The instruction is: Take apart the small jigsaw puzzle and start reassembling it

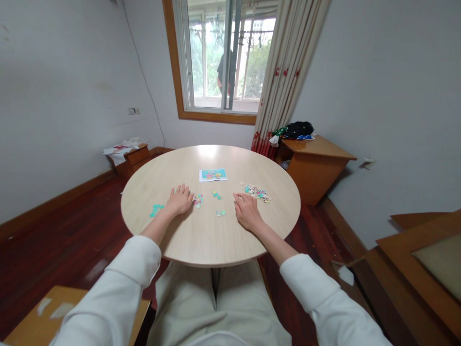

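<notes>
My left hand (181,200) lies on the round table (201,240) with its fingers spread and nothing in it. Just right of it is a small cluster of pink and mixed-colour jigsaw pieces (198,200); a teal group of pieces (156,210) lies left of my wrist. My right hand (247,210) rests on the tabletop, its index finger stretched out, beside a larger pile of jigsaw pieces (257,192). Between the hands sit two small groups, one teal and yellow (216,195), one pale green (221,213). Behind them lies a picture sheet (213,175).
A wooden cabinet (317,158) with clothes (297,130) on top stands behind the table at the right. Papers cover a low wooden stand (137,154) at the back left. Wooden furniture (399,269) is at the near right. Beyond the window (230,57) a person (226,72) is partly visible.
</notes>
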`<action>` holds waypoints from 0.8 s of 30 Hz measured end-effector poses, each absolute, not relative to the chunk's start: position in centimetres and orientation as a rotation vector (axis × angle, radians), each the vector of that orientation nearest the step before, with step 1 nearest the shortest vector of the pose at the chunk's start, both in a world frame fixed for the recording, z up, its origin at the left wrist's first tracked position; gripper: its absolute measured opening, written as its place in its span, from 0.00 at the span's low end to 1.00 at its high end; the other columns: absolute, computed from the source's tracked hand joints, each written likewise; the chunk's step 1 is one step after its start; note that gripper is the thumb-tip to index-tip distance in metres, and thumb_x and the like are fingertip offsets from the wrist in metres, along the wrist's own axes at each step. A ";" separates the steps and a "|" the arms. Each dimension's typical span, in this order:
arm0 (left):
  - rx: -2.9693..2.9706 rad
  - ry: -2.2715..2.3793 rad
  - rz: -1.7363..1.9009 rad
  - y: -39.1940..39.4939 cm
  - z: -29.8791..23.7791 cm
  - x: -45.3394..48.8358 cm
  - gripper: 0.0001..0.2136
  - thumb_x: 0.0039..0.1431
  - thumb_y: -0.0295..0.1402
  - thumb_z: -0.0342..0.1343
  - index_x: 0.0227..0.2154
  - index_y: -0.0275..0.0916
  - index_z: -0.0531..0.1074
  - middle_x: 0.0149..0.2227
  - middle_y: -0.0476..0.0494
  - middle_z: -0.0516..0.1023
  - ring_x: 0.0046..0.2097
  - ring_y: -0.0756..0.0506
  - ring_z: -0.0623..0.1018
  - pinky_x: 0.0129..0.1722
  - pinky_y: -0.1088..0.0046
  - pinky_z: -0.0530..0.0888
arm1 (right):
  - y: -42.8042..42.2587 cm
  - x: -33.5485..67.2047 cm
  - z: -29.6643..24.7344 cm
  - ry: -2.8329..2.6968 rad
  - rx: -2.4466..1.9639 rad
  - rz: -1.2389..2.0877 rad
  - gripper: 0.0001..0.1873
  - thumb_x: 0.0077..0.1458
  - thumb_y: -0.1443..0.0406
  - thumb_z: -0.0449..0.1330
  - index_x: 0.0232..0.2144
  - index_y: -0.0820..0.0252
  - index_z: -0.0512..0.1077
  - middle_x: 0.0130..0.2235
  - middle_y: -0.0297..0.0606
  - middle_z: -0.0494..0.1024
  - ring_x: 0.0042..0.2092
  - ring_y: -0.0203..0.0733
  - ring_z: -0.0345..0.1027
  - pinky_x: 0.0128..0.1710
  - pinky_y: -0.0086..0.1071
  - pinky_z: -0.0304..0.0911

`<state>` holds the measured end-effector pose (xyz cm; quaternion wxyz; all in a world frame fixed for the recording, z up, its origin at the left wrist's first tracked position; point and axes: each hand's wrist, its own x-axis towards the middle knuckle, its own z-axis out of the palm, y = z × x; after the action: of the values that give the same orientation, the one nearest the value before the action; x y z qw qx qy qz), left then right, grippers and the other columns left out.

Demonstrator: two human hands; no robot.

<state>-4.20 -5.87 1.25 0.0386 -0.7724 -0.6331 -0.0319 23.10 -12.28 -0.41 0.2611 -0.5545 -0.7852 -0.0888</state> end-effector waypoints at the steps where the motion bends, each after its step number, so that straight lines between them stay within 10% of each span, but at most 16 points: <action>1: -2.394 -1.897 -0.094 -6.2 1.4 -4.0 0.26 0.64 0.38 0.32 0.59 0.28 0.57 0.65 0.28 0.52 0.65 0.34 0.53 0.61 0.47 0.50 | -12.3 23.1 -0.3 -2.106 -1.532 -0.233 0.22 0.59 0.69 0.45 0.54 0.65 0.65 0.52 0.50 0.70 0.53 0.49 0.57 0.52 0.41 0.48; 24: -2.506 -1.757 -0.341 -9.8 -0.1 0.6 0.28 0.65 0.39 0.33 0.61 0.24 0.53 0.65 0.27 0.51 0.66 0.38 0.52 0.63 0.55 0.50 | -7.4 26.1 0.1 -2.061 -1.906 -0.245 0.21 0.57 0.70 0.44 0.51 0.65 0.66 0.55 0.51 0.68 0.57 0.47 0.58 0.56 0.44 0.45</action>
<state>0.57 -9.77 -0.11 0.0308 -0.8134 -0.5703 -0.1107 26.15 -7.39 0.07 0.1613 -0.6676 -0.7218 -0.0857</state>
